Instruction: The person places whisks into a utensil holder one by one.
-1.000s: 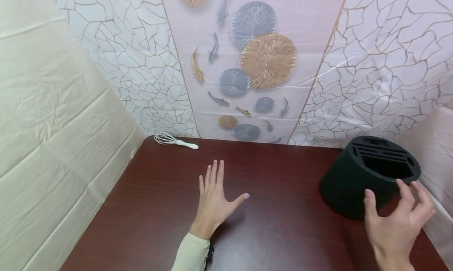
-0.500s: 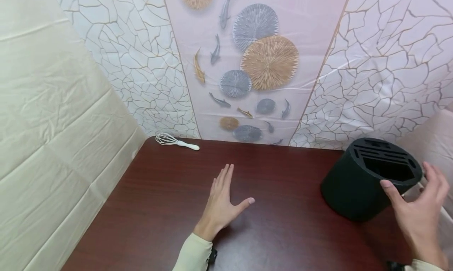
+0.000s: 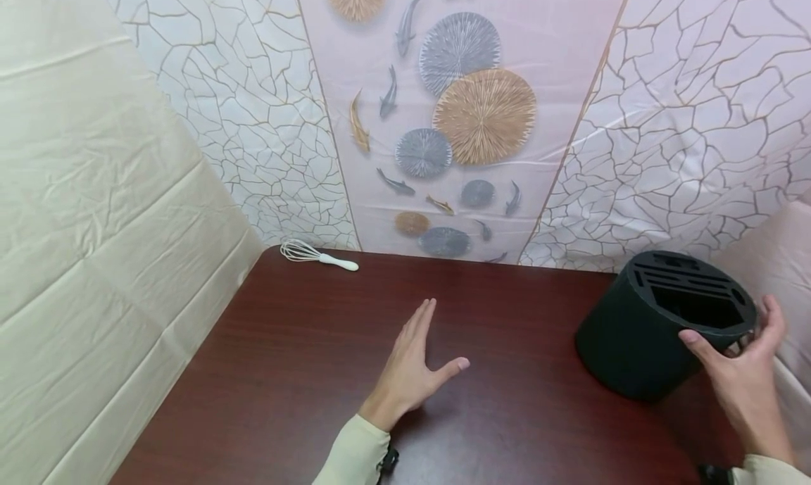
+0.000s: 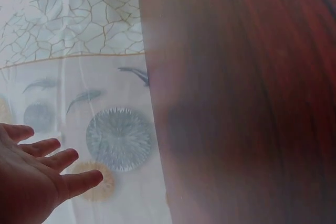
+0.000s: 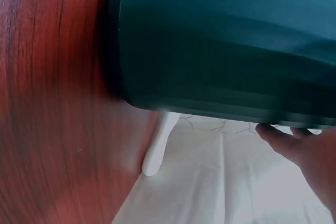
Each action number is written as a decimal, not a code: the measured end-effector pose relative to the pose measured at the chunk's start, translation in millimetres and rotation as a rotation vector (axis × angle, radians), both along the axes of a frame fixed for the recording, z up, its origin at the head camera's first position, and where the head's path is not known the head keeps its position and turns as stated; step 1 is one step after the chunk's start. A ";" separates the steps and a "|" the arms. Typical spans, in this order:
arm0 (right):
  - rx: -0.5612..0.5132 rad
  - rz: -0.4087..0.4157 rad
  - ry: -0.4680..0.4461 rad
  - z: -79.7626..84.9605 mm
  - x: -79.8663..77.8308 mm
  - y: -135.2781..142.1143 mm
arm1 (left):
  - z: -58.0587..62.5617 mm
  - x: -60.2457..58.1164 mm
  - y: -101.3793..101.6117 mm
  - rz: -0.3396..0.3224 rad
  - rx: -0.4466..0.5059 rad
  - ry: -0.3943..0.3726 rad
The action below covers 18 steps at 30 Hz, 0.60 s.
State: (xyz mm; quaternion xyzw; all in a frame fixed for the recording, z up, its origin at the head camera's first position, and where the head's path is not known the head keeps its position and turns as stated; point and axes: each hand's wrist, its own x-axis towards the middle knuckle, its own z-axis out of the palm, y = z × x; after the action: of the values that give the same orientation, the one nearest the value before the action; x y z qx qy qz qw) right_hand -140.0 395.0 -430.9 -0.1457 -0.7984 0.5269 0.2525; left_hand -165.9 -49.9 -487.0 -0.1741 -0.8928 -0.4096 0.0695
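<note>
Toward the right end of the table (image 3: pixel 500 316), your right hand (image 3: pixel 746 376) is gripping the dark green holder (image 3: pixel 633 344) near its top, the thumb resting on the near edge and the fingers bending round the right side. Compared with half a second ago, those fingers are drawing in closer to the holder, while the holder itself is standing upright in the same spot on the table. Your left hand (image 3: pixel 412 372) is hovering nearer the middle, holding nothing, its fingers straight and its thumb spreading away; it is drifting to the right and turning more edge-on than before. At the back left corner, the white whisk (image 3: pixel 324 258) is lying where it was. Beyond the holder, your right wrist view is showing a white handle (image 5: pixel 160 148), its upper end disappearing behind the green side.
</note>
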 end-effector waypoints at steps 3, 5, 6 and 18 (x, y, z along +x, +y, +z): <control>-0.027 -0.016 0.015 -2.3 -3.4 1.8 | 1.3 -1.4 5.1 -0.019 0.010 -0.003; -0.039 -0.019 0.026 -3.6 -4.9 3.2 | 1.5 -1.8 8.8 -0.031 0.022 -0.011; -0.033 -0.020 0.025 -4.6 -5.0 3.9 | 1.3 -1.8 10.7 -0.037 0.028 -0.018; -0.106 -0.021 0.111 -8.3 -7.9 0.2 | 6.8 -2.6 38.5 -0.086 0.104 -0.077</control>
State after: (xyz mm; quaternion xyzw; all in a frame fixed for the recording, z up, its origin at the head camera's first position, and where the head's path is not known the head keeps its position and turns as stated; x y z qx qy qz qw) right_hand -147.9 395.2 -439.2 -0.1379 -0.7524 0.5731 0.2938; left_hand -168.5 -11.4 -480.2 -0.1924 -0.8640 -0.4645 0.0263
